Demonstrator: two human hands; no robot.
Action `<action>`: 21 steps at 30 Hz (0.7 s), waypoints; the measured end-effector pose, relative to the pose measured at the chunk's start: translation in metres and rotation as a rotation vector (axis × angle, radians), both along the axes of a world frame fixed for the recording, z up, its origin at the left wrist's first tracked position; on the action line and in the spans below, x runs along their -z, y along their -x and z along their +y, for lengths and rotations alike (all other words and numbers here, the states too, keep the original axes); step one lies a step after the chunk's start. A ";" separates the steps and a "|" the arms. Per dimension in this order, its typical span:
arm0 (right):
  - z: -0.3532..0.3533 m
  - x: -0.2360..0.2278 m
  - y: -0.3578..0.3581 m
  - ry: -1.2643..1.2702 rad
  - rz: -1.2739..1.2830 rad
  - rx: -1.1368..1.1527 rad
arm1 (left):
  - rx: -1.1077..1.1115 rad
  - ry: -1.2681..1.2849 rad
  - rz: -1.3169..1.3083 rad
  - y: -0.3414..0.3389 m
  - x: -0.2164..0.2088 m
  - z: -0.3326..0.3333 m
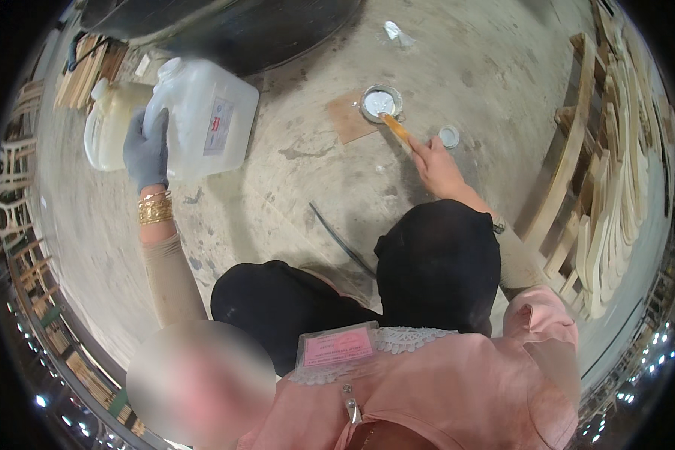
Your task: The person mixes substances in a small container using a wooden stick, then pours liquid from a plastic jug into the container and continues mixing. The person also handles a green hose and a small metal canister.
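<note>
My left hand (148,148), in a grey glove, is closed round the handle of a large translucent white plastic jug (195,139), which stands on the floor. My bare right hand (436,171) grips a flat yellow-orange stick (395,130). Its far end dips into a small round tin (363,112) of thick white liquid (379,102); the white hides what that end looks like. The tin overlaps the edge of a brown cardboard piece (345,124). To its right lies a small round white-filled lid or dish (448,136).
Left of the jug stands a yellowish jug (115,133). A big black tub (277,37) is at the back. Curved wooden pieces (615,187) are stacked on the right. A dark hose-like strip (337,236) lies near my knees; a crumpled white scrap (397,34) lies far off.
</note>
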State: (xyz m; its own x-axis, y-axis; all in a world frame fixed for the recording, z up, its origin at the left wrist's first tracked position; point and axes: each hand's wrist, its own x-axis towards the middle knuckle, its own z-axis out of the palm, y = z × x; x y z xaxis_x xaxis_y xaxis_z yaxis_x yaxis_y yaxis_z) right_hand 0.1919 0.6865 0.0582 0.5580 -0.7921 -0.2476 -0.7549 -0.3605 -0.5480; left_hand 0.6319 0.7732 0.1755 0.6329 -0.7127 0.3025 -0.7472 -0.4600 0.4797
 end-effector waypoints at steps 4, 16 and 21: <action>-0.013 -0.005 -0.005 0.114 -0.104 0.012 | -0.085 0.171 -0.457 0.033 -0.015 -0.003; -0.002 -0.004 0.022 0.166 0.017 -0.102 | 0.426 0.149 -0.512 0.116 -0.041 -0.035; -0.037 -0.022 0.037 -0.028 -0.163 -0.044 | 0.481 0.139 -0.451 0.123 -0.042 -0.035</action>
State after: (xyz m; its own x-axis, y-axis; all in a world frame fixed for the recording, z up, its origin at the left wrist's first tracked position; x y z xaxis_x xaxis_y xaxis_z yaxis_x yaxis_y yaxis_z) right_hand 0.1550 0.6494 0.0800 0.6269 -0.7598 -0.1723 -0.6386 -0.3744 -0.6724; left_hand 0.5091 0.7384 0.2176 0.0453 -0.8188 0.5723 -0.9945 0.0174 0.1036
